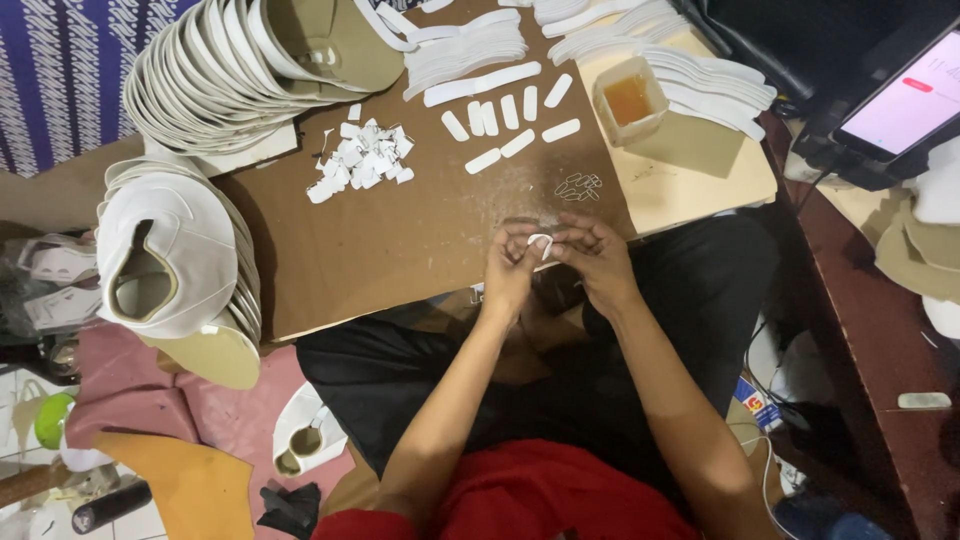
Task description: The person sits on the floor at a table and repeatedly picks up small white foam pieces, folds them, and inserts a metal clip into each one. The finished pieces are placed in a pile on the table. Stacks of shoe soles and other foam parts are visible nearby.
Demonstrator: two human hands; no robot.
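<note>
1. Over the cardboard board's (400, 250) near edge, a small white strip (541, 241) is pinched by both the left hand (510, 268) and right hand (598, 258).
2. Probably light and floppy; best held at its ends.
3. Loose metal rings (578, 186) lie just beyond, with a glue tub (630, 100) farther off.

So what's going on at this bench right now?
A seated person holds a small white strip between both hands, left hand and right hand, over the edge of a brown cardboard board. On the board lie more white strips, a heap of small white tabs, some wire clips and a tub of amber liquid. Stacks of white shoe uppers sit on the left.
</note>
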